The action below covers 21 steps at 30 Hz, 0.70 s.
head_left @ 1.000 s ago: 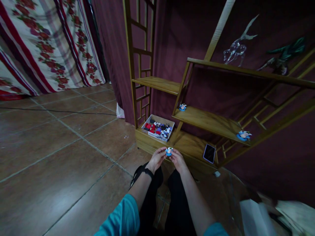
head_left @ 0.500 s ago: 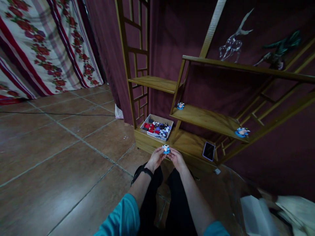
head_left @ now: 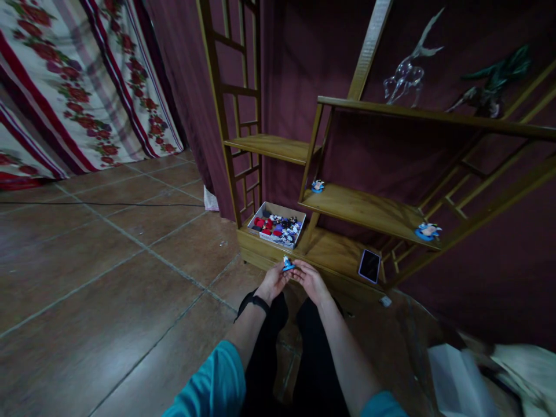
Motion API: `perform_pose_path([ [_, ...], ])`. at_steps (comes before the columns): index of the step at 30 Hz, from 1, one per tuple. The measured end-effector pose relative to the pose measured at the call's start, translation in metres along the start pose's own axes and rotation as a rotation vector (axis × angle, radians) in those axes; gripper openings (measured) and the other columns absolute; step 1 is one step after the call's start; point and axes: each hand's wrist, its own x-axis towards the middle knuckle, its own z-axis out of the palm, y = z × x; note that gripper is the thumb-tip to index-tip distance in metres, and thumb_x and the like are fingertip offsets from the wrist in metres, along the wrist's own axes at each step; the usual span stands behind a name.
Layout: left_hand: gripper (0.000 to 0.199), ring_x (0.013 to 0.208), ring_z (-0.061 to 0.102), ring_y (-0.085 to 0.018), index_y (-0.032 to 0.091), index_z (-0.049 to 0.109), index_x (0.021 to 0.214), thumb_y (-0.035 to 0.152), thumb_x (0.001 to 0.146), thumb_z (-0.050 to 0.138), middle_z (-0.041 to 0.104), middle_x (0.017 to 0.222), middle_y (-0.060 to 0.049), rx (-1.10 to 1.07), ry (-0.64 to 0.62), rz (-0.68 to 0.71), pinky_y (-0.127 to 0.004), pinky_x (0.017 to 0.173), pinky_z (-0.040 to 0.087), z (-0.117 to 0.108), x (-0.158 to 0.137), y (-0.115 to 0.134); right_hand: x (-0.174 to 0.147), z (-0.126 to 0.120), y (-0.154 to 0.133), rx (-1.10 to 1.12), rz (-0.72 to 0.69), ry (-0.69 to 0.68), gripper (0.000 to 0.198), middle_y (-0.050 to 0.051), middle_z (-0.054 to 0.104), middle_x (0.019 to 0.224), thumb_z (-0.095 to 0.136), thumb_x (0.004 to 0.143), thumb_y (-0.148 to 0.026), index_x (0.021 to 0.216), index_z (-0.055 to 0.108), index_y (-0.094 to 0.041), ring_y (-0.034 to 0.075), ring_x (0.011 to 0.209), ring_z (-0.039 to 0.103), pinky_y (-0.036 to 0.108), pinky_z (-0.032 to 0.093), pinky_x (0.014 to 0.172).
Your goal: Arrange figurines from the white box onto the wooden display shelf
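Between my two hands, above my knees, is a small figurine (head_left: 287,264) with a blue base and a white upper part. My left hand (head_left: 274,280) grips it from the left, fingers closed near the base. From the other side the fingertips of my right hand (head_left: 310,279) pinch at the base's edge. Just beyond my hands, a shallow cardboard box (head_left: 296,242) holds many small red, black, white and purple figures. Similar blue-based figurines stand on the middle shelf: one at the left end (head_left: 317,186) and one at the right end (head_left: 428,231).
The wooden shelf unit (head_left: 365,211) rises in front of me. A dark-screened tablet or phone (head_left: 369,266) leans on its lowest board. Higher up stand a clear glass deer (head_left: 406,78) and a dark green sculpture (head_left: 490,87). A white bag-like object (head_left: 460,379) lies at right on the floor.
The figurine has turned in my fingers, from facing me to a side-on, slightly tilted position. Both hands stay close to where they were.
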Motion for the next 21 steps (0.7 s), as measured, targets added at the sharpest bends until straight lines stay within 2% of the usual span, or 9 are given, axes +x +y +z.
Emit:
perform_pose_path([
  [11,0.017,0.047,0.053,-0.006,0.01,0.056,0.096,0.015,0.084,0.046,0.061,0.073,-0.007,-0.036,-0.038,-0.023,-0.017,0.045,0.045,0.0006,-0.0027,0.0014,0.0014,-0.0058,0.0009,0.034,-0.019,0.035,0.025,0.003,0.068,0.096,0.06,0.072,-0.02,0.097,0.062,-0.021,0.012,0.08,0.062,0.026,0.048,0.074],
  [21,0.011,0.06,0.06,-0.01,0.011,0.058,0.086,0.017,0.076,0.06,0.063,0.072,-0.006,0.032,-0.047,0.033,-0.02,0.056,0.049,0.0008,-0.0058,0.0001,0.001,-0.0034,0.0015,-0.009,-0.032,0.113,0.026,0.003,0.067,0.097,0.065,0.067,-0.02,0.094,0.064,-0.021,0.011,0.08,0.062,0.025,0.047,0.073],
])
